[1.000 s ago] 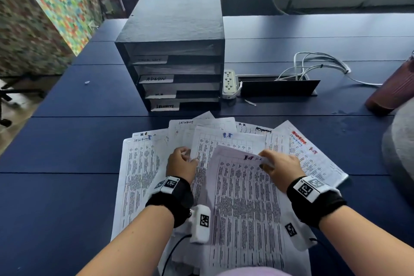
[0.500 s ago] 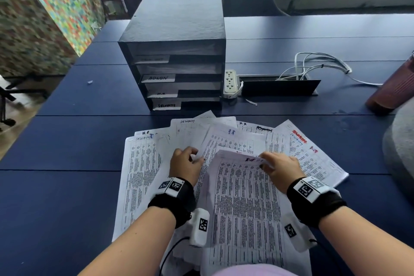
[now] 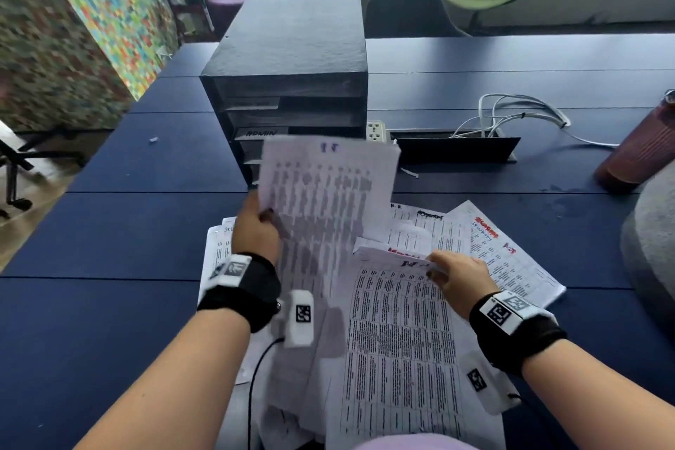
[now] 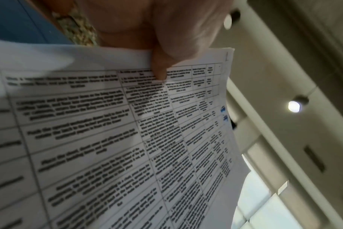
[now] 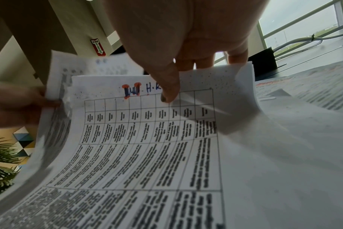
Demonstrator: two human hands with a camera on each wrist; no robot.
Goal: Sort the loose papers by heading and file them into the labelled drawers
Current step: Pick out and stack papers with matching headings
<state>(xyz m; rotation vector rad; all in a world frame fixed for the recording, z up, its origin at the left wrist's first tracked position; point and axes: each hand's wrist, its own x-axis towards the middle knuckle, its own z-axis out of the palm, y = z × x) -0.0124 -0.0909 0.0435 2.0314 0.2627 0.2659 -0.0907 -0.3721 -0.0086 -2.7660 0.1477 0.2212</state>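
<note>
My left hand (image 3: pixel 261 221) pinches the left edge of a printed sheet (image 3: pixel 325 194) with a blue heading and holds it up, tilted, in front of the black drawer unit (image 3: pixel 292 58). The left wrist view shows the thumb (image 4: pixel 161 68) on that sheet (image 4: pixel 127 131). My right hand (image 3: pixel 443 267) pinches the top edge of another sheet (image 3: pixel 398 340) headed "H.R" (image 5: pixel 153 89), curled up off the pile. More printed papers (image 3: pixel 493 248) lie fanned on the blue table (image 3: pixel 109 230). One drawer label reads ADMIN (image 3: pixel 261 132); the lower labels are hidden by the raised sheet.
A white power strip (image 3: pixel 376 130), a cable box with white cables (image 3: pixel 511 113), and a brown bottle (image 3: pixel 639 146) sit right of the drawers. A grey cushion (image 3: pixel 653 252) is at the far right edge. Chairs stand beyond the table.
My left hand has taken a sheet from the pile and lifted it up toward the drawer unit. My right hand has stayed on the top of the H.R sheet.
</note>
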